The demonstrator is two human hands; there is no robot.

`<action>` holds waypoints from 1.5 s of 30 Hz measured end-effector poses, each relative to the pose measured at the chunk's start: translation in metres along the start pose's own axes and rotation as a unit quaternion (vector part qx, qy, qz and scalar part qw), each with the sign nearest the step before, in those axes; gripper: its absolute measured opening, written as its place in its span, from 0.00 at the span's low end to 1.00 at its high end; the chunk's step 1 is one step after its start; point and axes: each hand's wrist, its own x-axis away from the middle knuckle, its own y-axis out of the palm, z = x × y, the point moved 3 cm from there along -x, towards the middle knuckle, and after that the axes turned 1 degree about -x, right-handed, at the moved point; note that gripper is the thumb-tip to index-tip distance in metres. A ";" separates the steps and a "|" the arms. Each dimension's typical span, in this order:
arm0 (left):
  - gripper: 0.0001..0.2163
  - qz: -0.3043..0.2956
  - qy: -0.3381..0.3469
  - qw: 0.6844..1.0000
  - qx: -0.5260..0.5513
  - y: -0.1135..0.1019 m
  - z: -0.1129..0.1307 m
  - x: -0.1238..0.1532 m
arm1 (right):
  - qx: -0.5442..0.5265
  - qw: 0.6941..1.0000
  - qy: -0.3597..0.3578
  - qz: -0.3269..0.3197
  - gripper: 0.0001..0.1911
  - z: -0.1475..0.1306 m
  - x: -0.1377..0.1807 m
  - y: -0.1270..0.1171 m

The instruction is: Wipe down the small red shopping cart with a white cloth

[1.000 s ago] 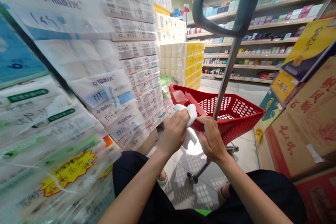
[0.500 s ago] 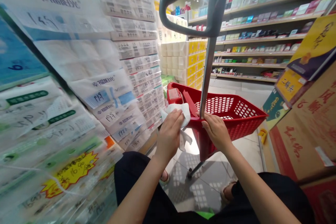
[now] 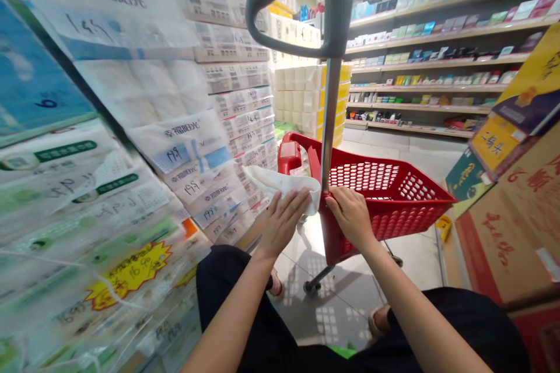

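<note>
My left hand (image 3: 284, 218) holds a white wipe (image 3: 280, 182), its fingers lying together over it at the cart's near left side. The wipe's loose end sticks out to the left, with a faint dull mark on it. With fingers curled over the near rim, my right hand (image 3: 350, 215) grips the red shopping cart (image 3: 385, 178) just right of its metal pole (image 3: 332, 116). My right thumb shows on the near side; the fingertips are partly hidden. A grey looped handle (image 3: 301, 49) tops the pole, close to the camera.
Packs of tissue paper (image 3: 175, 134) are stacked tall at left, with a yellow price tag (image 3: 131, 274). Cartons (image 3: 511, 233) stand at right. Stocked shelves (image 3: 437, 90) line the back. A caster (image 3: 312, 287) rests on the tiles between my feet.
My left hand has shifted slightly and flattened against the wipe, which now stretches out to the left instead of hanging crumpled. My right hand keeps its hold on the rim. The view has turned slightly.
</note>
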 end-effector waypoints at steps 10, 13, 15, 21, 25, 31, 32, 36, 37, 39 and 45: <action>0.24 -0.024 -0.050 0.998 0.005 0.010 0.034 0.009 | -0.006 1.000 -0.014 -0.023 0.23 -0.019 0.003 0.006; 0.23 -0.049 0.015 0.999 0.017 0.011 0.040 0.012 | -0.002 0.999 -0.019 -0.030 0.23 -0.018 0.004 0.007; 0.22 -0.055 0.056 0.996 0.037 0.007 0.035 0.013 | -0.001 0.999 -0.019 -0.029 0.23 -0.016 0.005 0.006; 0.22 -0.027 -0.023 0.998 0.051 -0.015 0.004 0.011 | -0.004 1.000 -0.015 -0.016 0.22 -0.014 0.006 0.005; 0.22 -0.019 -0.068 0.997 0.028 -0.014 0.014 0.011 | -0.003 1.000 -0.011 -0.002 0.22 -0.013 0.006 0.007; 0.21 -0.025 0.014 0.993 0.117 0.017 0.062 0.019 | -0.008 1.000 -0.024 -0.006 0.24 -0.008 0.009 0.007; 0.21 -0.019 0.013 0.989 0.143 0.019 0.065 0.019 | -0.006 1.000 -0.026 -0.006 0.24 -0.007 0.010 0.006; 0.20 -0.048 0.004 0.982 0.184 0.009 0.051 0.015 | -0.006 1.000 -0.023 -0.011 0.23 -0.004 0.012 0.001; 0.20 -0.051 0.004 0.982 0.180 0.003 0.043 0.013 | -0.008 1.000 -0.020 -0.011 0.23 -0.003 0.013 0.000; 0.20 -0.045 -0.010 0.988 0.146 -0.011 0.028 0.010 | -0.011 1.000 -0.014 -0.011 0.23 -0.004 0.013 -0.002; 0.22 -0.049 -0.061 0.996 0.032 -0.022 0.027 -0.002 | -0.017 1.000 -0.010 0.001 0.23 -0.009 0.010 0.000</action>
